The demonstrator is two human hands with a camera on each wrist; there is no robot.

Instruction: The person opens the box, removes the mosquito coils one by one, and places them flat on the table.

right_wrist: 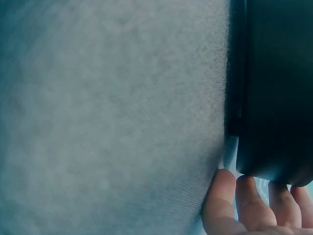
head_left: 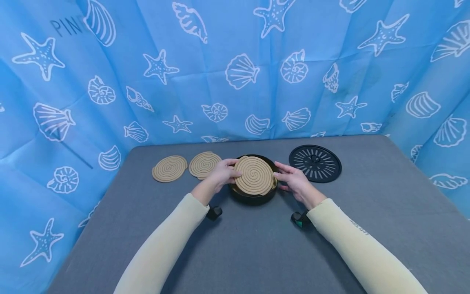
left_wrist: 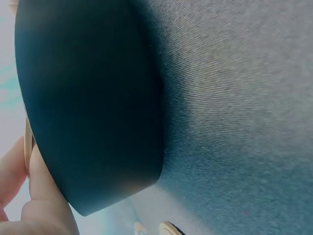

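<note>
A tan spiral mosquito coil (head_left: 254, 175) lies over the mouth of a round black coil holder (head_left: 253, 200), covering most of its inside. My left hand (head_left: 222, 174) pinches the coil's left edge between thumb and fingers; in the left wrist view the coil's thin rim (left_wrist: 28, 152) shows between them, beside the black wall (left_wrist: 93, 107). At the holder's right side is my right hand (head_left: 296, 183), its fingers spread. In the right wrist view its fingertips (right_wrist: 248, 183) touch the dark wall (right_wrist: 279, 98). Whether that thumb touches the coil cannot be told.
Two more mosquito coils, one far left (head_left: 169, 168) and one nearer (head_left: 204, 165), lie flat left of the holder. A slotted black lid (head_left: 315, 163) rests at the right. Behind the grey table (head_left: 249, 253) hangs a blue shell-patterned curtain (head_left: 235, 73).
</note>
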